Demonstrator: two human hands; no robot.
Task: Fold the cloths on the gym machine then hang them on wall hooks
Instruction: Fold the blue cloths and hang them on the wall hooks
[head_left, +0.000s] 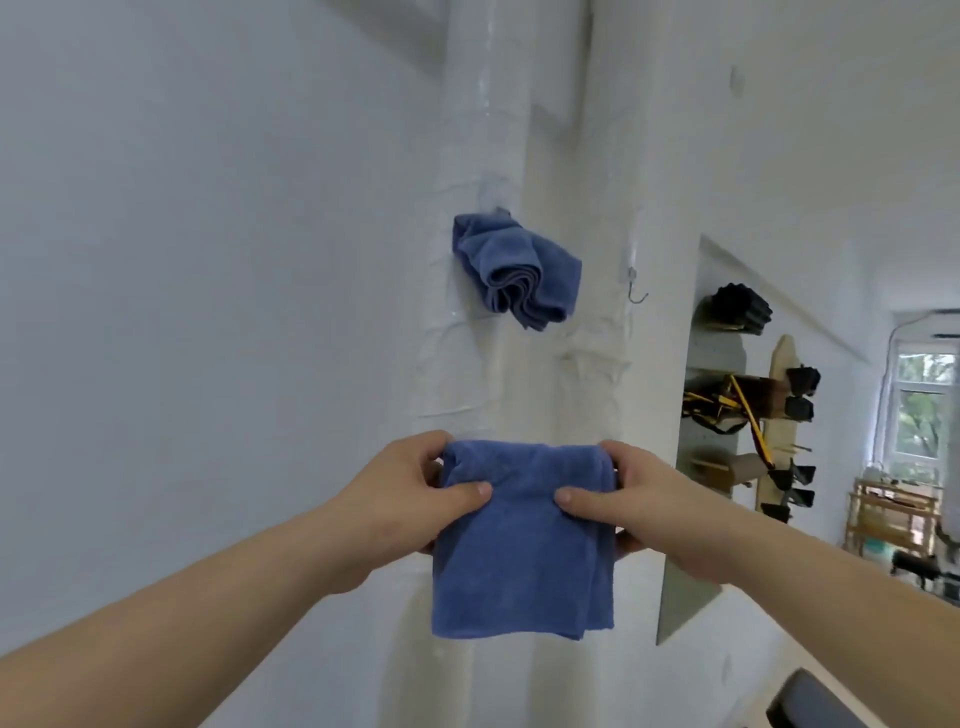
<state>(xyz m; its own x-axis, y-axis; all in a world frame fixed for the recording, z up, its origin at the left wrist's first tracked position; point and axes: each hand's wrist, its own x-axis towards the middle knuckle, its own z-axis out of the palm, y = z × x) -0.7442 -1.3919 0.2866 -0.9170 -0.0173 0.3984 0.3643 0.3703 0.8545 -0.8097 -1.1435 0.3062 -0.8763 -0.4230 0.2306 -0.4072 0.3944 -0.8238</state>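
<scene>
Left hand (415, 499), right hand (634, 499), folded cloth (519, 545) between

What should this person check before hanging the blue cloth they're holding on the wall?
1. Grip: left hand and right hand both pinch the top edge of the folded blue terry cloth: ok.
2. Fold: the cloth hangs flat and squared: ok.
3. Free hook: the bare metal wall hook, up to the right, carries nothing: ok.
4. Height: the held cloth is below that hook: not ok.
5. Neighbour: the bunched blue cloth hangs on the wall, but its hook is hidden, so how firmly it hangs: cannot tell.
</scene>
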